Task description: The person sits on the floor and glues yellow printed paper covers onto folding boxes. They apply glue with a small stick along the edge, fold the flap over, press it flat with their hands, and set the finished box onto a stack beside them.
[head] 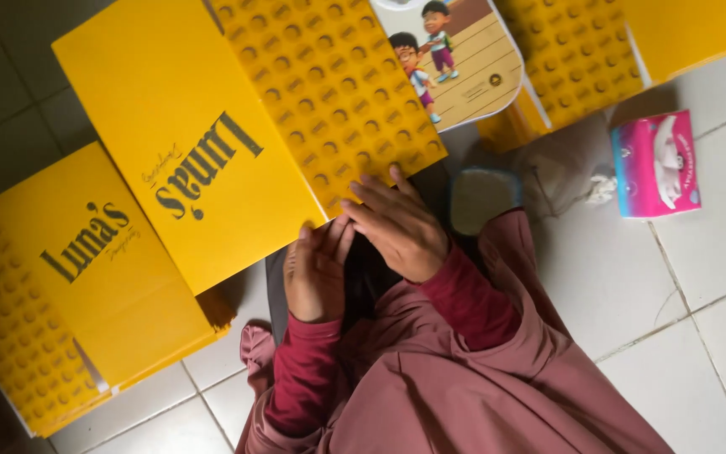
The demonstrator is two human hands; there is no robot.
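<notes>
Head view, looking down at a seated person in a pink robe with dark red sleeves. The left hand is upright at the near edge of a flat yellow box, palm turned right, fingers straight and close together, fingertips touching the edge of the box; it grips nothing. The right hand lies palm down, fingers spread and extended, pressing the near right corner of the same box where its dotted panel ends; nothing is closed in it. The two hands are just beside each other, thumbs nearly meeting.

The box lies unfolded on the white tile floor, tilted, reaching from the hands to the far left. A stack of like boxes lies at the left, partly under it. More yellow boxes sit far right. A cartoon picture card lies between them. A pink tissue pack rests right, well apart from the hands.
</notes>
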